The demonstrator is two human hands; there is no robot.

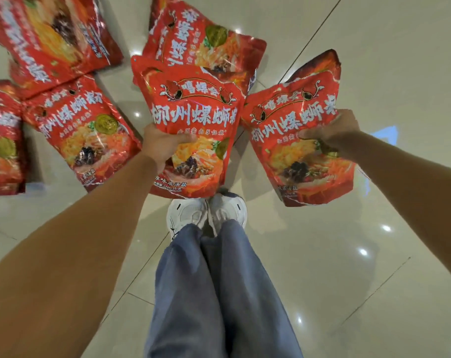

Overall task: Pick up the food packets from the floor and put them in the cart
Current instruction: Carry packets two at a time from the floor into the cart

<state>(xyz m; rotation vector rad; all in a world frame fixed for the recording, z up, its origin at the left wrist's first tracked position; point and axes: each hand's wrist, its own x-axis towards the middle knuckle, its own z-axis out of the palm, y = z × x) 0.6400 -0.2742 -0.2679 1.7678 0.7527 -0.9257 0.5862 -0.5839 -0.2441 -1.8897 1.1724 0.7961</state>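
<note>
Each hand grips one red packet: left hand [162, 146] on the centre packet [193, 125], right hand [330, 133] on the right packet [296, 140]; beyond the centre packet, another packet [201, 40] lies half hidden.

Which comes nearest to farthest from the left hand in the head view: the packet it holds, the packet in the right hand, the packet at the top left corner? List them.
1. Packet in the left hand: held packet, in its grip, centre.
2. Right-hand packet, to the right.
3. Top-left packet, on the floor, far upper left.
</note>
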